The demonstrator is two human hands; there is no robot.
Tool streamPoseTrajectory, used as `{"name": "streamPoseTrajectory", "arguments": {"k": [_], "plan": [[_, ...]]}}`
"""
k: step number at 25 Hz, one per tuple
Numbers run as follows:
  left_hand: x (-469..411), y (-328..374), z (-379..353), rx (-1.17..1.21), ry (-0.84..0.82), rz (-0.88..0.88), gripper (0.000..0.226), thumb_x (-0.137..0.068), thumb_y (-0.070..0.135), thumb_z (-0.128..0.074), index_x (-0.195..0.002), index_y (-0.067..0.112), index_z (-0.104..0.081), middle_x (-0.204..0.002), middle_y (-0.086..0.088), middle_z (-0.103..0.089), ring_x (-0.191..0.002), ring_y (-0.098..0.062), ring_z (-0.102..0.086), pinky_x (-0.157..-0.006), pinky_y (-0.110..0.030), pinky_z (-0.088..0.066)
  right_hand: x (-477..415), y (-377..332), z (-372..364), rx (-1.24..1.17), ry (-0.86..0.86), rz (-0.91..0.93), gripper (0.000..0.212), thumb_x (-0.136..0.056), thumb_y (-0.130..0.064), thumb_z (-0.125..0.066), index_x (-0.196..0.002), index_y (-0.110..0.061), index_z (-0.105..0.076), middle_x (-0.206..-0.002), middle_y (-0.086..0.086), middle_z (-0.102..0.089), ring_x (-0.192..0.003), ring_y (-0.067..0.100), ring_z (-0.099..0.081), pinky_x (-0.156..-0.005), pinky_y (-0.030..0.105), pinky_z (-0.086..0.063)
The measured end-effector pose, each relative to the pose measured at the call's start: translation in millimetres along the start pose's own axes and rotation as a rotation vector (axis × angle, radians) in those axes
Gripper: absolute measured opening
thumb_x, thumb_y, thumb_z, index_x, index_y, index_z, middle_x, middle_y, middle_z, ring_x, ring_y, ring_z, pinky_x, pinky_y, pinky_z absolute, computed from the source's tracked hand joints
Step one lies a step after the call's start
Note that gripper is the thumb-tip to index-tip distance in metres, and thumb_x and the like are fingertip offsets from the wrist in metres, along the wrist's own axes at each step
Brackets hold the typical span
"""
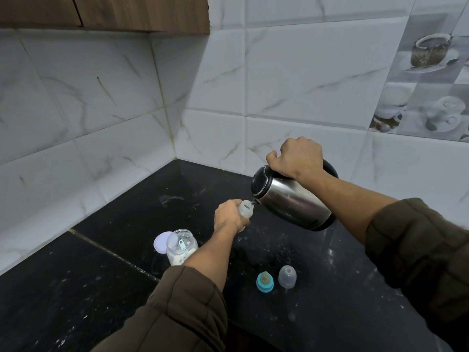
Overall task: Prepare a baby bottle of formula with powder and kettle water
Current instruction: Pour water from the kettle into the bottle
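head view. right hand (299, 158) wrapped tight round the handle of the steel kettle (291, 199), fingers curled under, thumb over the top. kettle tipped forward and to the left, lid closed, body clear of the black counter (114, 288). spout tip sits right at the open mouth of the baby bottle (246, 208), touching or just above it; cannot tell whether water is running.

left hand (228, 215) grips the bottle round its body, fingers closed on it; bottle leans with its mouth toward the spout, long axis running from the left hand up and right to the kettle. whether its base rests on the counter is hidden by the hand.

nearer the person: open powder jar (181, 247) with a scoop inside, its lid (160, 243) flat just behind. teal teat ring (265, 282) and clear cap (287, 276) side by side, apart from the bottle.

judgement: pour step in hand; everything turns on spout staying over that narrow mouth. teat and cap not yet fitted.
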State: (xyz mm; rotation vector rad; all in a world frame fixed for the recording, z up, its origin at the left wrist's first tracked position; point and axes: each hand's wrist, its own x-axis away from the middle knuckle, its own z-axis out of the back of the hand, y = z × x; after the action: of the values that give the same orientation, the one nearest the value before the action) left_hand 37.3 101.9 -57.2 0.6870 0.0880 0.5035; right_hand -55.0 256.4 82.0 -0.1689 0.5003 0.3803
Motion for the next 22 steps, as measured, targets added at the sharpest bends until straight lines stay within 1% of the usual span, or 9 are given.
{"name": "streamPoseTrajectory", "arguments": {"k": [4, 10, 13, 18, 22], "plan": [[-1.7, -0.1, 0.4, 0.003, 0.003, 0.002, 0.052, -0.077, 0.02, -0.091, -0.124, 0.028, -0.071, -0.115, -0.001, -0.073, -0.111, -0.023, -0.067, -0.099, -0.041, -0.055, -1.5, -0.1, -0.5, -0.002, 0.002, -0.001, 0.045, -0.088, -0.046, -0.047, -0.058, -0.013, -0.051, -0.055, 0.003, -0.047, -0.048, 0.019, -0.038, -0.058, 0.029, -0.035], [-3.3, -0.4, -1.2, 0.017, 0.0, 0.009, 0.056, -0.077, 0.02, -0.092, -0.128, 0.03, -0.071, -0.117, -0.001, -0.073, -0.113, -0.023, -0.066, -0.101, -0.043, -0.055, -3.4, -0.1, -1.0, -0.007, 0.006, -0.003, 0.044, -0.087, -0.045, -0.048, -0.057, -0.013, -0.05, -0.056, 0.003, -0.047, -0.048, 0.02, -0.037, -0.059, 0.03, -0.036], [-4.1, 0.1, -0.8, 0.024, 0.006, 0.011, 0.056, -0.075, 0.021, -0.093, -0.126, 0.03, -0.071, -0.115, 0.0, -0.074, -0.111, -0.023, -0.067, -0.1, -0.044, -0.055, -4.5, 0.6, -1.3, -0.01, 0.005, -0.009, 0.044, -0.087, -0.045, -0.048, -0.057, -0.013, -0.05, -0.056, 0.003, -0.047, -0.049, 0.02, -0.038, -0.059, 0.03, -0.036], [-4.8, 0.1, -1.5, 0.033, 0.009, 0.009, 0.057, -0.074, 0.022, -0.093, -0.126, 0.03, -0.071, -0.114, 0.0, -0.074, -0.111, -0.023, -0.067, -0.1, -0.042, -0.055, -5.1, 0.5, -1.8, -0.004, 0.003, 0.006, 0.045, -0.087, -0.047, -0.046, -0.057, -0.013, -0.051, -0.057, 0.004, -0.049, -0.051, 0.023, -0.043, -0.059, 0.03, -0.039], [-4.8, -1.0, -1.4, 0.031, 0.012, 0.009, 0.058, -0.075, 0.022, -0.093, -0.128, 0.031, -0.071, -0.116, -0.001, -0.074, -0.112, -0.023, -0.067, -0.1, -0.043, -0.055, -4.6, -0.2, -1.5, -0.001, -0.001, 0.006, 0.046, -0.087, -0.047, -0.046, -0.057, -0.013, -0.048, -0.056, 0.003, -0.049, -0.049, 0.021, -0.04, -0.059, 0.029, -0.038]]}}
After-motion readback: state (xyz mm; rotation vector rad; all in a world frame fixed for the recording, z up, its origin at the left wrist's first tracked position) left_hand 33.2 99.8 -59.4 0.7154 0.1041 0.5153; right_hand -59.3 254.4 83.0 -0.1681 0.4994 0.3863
